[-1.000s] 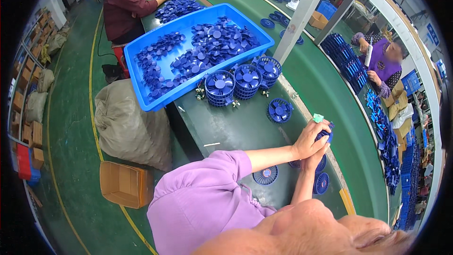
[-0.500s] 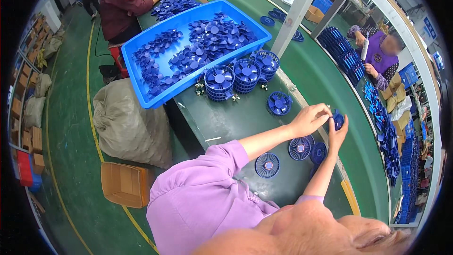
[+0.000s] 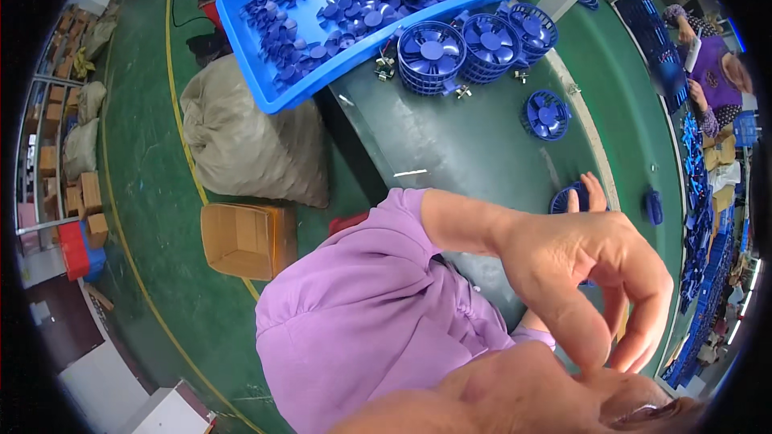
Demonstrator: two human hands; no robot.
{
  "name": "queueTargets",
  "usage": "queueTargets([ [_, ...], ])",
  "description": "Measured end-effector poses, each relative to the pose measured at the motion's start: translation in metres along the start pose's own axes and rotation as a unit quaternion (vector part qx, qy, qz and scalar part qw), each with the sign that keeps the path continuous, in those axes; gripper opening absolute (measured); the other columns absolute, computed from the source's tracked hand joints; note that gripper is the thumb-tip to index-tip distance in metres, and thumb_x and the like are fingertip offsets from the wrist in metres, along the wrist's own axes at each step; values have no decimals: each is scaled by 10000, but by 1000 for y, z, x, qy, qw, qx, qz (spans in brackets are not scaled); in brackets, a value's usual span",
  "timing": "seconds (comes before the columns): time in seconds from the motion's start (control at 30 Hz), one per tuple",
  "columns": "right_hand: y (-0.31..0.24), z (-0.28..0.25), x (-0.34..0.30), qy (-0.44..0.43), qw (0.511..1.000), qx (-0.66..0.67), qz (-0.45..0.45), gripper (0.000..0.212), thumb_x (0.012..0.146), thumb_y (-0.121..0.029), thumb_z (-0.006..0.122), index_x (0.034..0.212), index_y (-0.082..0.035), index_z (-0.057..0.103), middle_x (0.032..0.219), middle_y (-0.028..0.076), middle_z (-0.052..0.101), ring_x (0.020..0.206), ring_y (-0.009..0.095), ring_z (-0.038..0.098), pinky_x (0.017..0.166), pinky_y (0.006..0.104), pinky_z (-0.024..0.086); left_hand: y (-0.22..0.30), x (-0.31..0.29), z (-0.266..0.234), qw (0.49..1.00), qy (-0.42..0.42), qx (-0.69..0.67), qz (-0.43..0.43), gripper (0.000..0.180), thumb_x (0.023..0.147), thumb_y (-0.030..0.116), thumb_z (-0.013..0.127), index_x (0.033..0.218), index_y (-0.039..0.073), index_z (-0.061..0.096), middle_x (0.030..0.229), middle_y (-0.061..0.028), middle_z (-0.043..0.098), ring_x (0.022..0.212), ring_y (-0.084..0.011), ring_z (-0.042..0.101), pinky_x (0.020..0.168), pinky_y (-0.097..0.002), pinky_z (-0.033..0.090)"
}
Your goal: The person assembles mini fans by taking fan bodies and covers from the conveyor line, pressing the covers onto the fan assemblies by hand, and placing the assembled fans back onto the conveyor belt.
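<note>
My left hand is raised large in front of the view, close to its lower edge. Thumb and fingertips are pinched together; whatever they hold is hidden. Behind it, two stretched fingers of my right hand show, spread apart. They are beside a round blue fan guard on the bench; whether they touch it, I cannot tell. The rest of that hand is covered by the left. Farther up the bench stands a single blue fan, apart from both hands. A blurred small blue piece lies on the green conveyor belt.
A blue tray of loose blue fan blades stands at the bench's far left, beside several caged fans. A stuffed sack and a cardboard box are on the floor. Across the belt, a person in purple works.
My hands, together around a small blue part before, are now apart. The left has come up close to the view. A blue piece now shows on the belt. The view has shifted.
</note>
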State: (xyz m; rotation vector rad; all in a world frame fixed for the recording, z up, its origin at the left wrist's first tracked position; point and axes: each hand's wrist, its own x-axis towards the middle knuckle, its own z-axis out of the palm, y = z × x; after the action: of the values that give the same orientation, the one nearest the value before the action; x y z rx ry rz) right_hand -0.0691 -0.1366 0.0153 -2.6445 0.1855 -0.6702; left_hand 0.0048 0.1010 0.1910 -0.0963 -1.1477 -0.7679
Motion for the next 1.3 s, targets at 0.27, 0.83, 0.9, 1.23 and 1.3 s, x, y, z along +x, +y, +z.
queueTargets([
  [0.27, -4, 15, -11, -32, 998, -55, -29, 332, 812, -123, 677, 1134, -62, 622, 1230, 146, 581, 1133, 329, 527, 984, 412, 392, 5, -6, 3, 980, 14, -184, -78, 267, 730, 25, 778, 924, -27, 602, 872, -106, 661, 730, -126, 652, 635, -240, 534],
  [0.83, -30, -15, -22, -120, 990, -37, 59, 683, 705, -124, 773, 1324, -88, 488, 1373, 181, 447, 1248, 357, 428, 1046, 417, 354, -10, -4, 8, 938, -31, -301, -171, 264, 746, -21, 746, 955, -69, 591, 862, -139, 670, 762, -150, 674, 650, -260, 555],
  [0.9, -27, -18, -16, -102, 993, -23, 56, 690, 699, -141, 781, 1320, -78, 486, 1340, 188, 481, 1233, 353, 442, 1031, 416, 371, -13, -4, 11, 936, -25, -309, -166, 250, 757, -22, 734, 956, -69, 591, 870, -137, 671, 767, -149, 674, 652, -255, 553],
  [1.23, -49, -20, -11, -194, 975, -88, 56, 786, 617, -166, 827, 1325, -116, 489, 1401, 182, 413, 1266, 365, 411, 1043, 426, 372, -14, -6, 9, 925, -38, -344, -158, 203, 797, -21, 700, 961, -80, 595, 902, -149, 681, 808, -158, 680, 684, -250, 553],
  [1.3, -47, -20, -8, -181, 979, -64, 65, 781, 627, -169, 825, 1329, -112, 487, 1397, 183, 422, 1260, 365, 420, 1035, 426, 382, -15, -5, 10, 924, -43, -347, -158, 200, 799, -18, 700, 961, -77, 598, 903, -146, 683, 809, -157, 680, 684, -247, 552],
])
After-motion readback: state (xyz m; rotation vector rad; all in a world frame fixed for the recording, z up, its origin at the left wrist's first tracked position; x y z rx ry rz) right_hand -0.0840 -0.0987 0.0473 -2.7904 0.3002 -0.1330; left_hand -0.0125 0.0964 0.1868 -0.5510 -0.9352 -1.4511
